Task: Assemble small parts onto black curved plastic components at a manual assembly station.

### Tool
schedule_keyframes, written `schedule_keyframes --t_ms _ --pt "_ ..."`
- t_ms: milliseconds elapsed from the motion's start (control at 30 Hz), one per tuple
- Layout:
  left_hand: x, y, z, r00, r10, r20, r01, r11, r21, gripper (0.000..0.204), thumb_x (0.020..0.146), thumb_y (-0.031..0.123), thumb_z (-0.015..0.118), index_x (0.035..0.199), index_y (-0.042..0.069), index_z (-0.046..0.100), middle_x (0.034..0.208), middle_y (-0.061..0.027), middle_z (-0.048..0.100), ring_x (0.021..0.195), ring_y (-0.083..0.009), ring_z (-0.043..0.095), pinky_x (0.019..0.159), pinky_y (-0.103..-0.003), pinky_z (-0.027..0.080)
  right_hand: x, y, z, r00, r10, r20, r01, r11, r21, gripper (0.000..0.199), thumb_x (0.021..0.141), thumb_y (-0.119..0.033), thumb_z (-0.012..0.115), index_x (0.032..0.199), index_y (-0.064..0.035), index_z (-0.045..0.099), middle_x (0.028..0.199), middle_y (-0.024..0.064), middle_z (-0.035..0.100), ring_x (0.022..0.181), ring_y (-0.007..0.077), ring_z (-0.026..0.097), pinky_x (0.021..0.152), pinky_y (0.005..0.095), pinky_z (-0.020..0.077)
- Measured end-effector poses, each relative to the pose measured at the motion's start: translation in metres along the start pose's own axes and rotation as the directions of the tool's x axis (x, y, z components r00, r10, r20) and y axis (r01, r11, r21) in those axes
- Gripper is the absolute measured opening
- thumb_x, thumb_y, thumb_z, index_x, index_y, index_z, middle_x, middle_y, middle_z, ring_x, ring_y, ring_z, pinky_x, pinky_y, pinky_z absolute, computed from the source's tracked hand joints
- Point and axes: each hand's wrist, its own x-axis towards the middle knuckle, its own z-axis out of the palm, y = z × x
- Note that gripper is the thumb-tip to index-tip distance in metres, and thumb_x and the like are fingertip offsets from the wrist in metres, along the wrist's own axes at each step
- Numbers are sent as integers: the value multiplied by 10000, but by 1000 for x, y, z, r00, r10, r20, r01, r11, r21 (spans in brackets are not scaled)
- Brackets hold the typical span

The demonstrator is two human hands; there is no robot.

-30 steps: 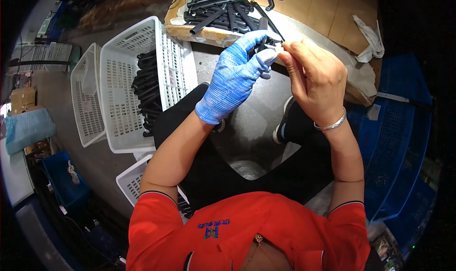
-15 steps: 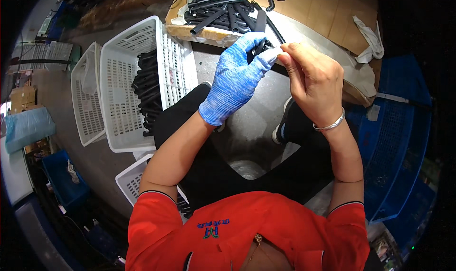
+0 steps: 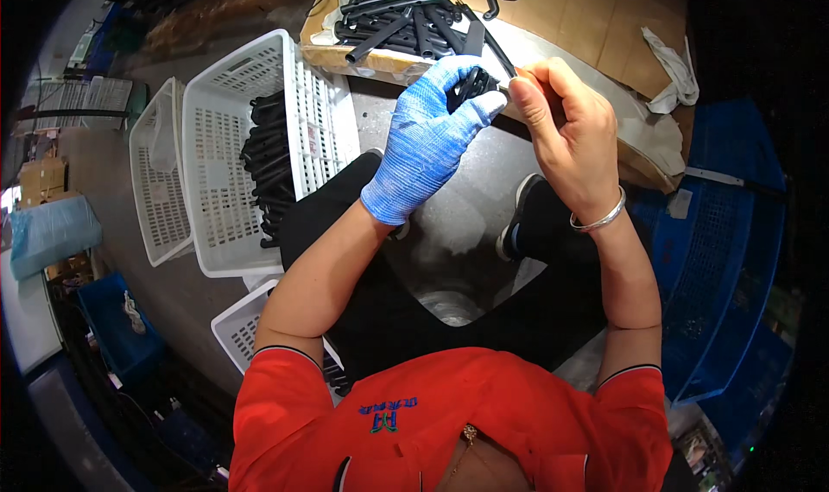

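My left hand (image 3: 427, 138), in a blue knit glove, grips a black plastic part (image 3: 475, 82) up in front of me. My bare right hand (image 3: 566, 134), a silver bangle on its wrist, pinches a small thin tool or piece against the same part from the right. Just beyond both hands lies a pile of black plastic rods (image 3: 406, 17) on a cardboard sheet (image 3: 596, 17). Most of the held part is hidden inside the glove.
A white slatted basket (image 3: 224, 147) at my left holds several black rods, with another white basket (image 3: 155, 181) beside it and a third (image 3: 246, 328) near my left elbow. Blue crates (image 3: 725, 250) stand at my right. A white cloth (image 3: 673, 60) lies on the cardboard.
Both hands stay together on the black part, with only small shifts of the fingers. The right hand's fingertips have closed in slightly on the part.
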Motion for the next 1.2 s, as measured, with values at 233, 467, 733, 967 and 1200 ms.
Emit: schedule_keyframes --t_ms 233,467,733,967,1200 --pt "1 4 -8 999 23 22 -24 999 30 151 823 120 661 914 31 581 742 22 531 688 -37 476 593 -197 418 8 30 1 998 26 -62 -21 997 77 138 849 -54 610 957 32 608 853 77 650 784 104 617 726 218 479" --pt "4 2 -22 976 215 45 -220 954 204 143 795 101 682 796 47 550 858 -8 482 715 -58 499 631 -210 440 14 44 -8 973 -131 188 106 985 139 191 821 -24 614 1009 -11 646 830 64 637 753 108 593 669 204 457" --pt "9 6 -37 909 385 159 -414 878 239 111 777 64 660 764 47 551 977 -50 514 785 -83 507 690 -222 436 16 30 -10 958 -284 -33 285 959 10 282 775 -35 653 1055 -24 626 924 86 585 678 145 535 606 231 433" --pt "5 8 -34 908 418 26 -419 908 14 140 864 30 546 998 54 513 1074 -82 572 868 -92 543 750 -224 468 11 37 -2 958 -183 221 186 983 6 278 744 -106 710 988 -14 617 680 45 529 576 128 469 546 234 381" --pt "7 10 -35 910 402 -95 -403 915 13 277 934 128 476 1196 49 430 1064 -83 571 903 -111 578 780 -227 496 2 18 14 972 -111 207 71 979 189 285 707 -109 762 841 8 538 672 15 442 565 64 417 514 209 347"
